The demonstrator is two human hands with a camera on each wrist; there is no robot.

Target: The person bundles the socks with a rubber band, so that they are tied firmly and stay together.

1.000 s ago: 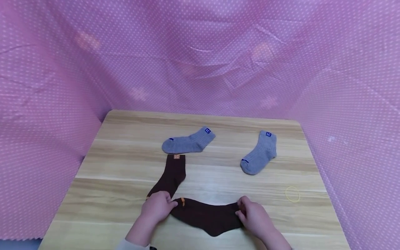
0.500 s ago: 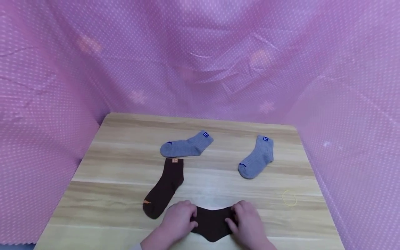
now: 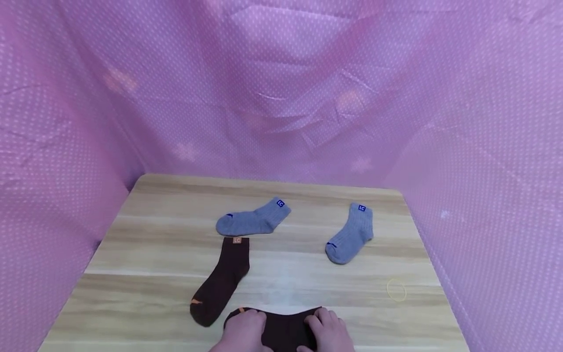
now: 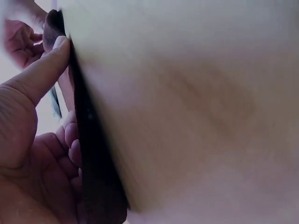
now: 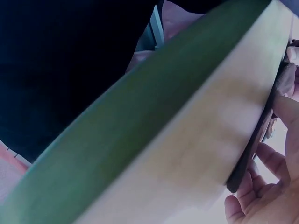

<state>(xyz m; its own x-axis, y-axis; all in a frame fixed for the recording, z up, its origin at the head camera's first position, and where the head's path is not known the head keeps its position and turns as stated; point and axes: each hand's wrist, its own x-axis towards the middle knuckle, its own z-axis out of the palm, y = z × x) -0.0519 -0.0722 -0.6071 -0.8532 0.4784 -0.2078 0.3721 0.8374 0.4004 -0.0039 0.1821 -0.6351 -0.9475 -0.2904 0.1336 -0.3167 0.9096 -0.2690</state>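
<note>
Dotted pink cloth [image 3: 281, 88] backs a table [image 3: 136, 244] bearing socks [image 3: 286, 332].

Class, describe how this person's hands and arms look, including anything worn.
The left hand and right hand are bare: no gloves, rings or markings show. The left thumb looks broad, with a short nail. No sleeve shows in the head view, and too little arm to describe.
</note>
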